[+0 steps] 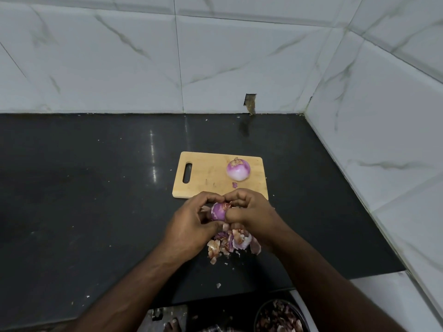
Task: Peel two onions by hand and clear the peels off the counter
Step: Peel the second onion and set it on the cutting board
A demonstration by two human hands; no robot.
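both hands gripping a purple onion (218,211), left hand (191,224) cupping it, right hand (249,209) pinching at its top, pile of peels (233,243) just under the hands, peeled onion (238,169) on the cutting board (208,173) just beyond the fingers

Dim, even light; a streak of glare gleams on the dark counter (72,188), wide-angle bending warps the edges.

walls: white marble-look tiles (239,56) with grey veins, meeting in a corner at right
wall gap: small dark notch (250,104) just above the counter
counter: glossy black stone (84,188), reflecting light
floor: below the counter edge, dim, detail unclear
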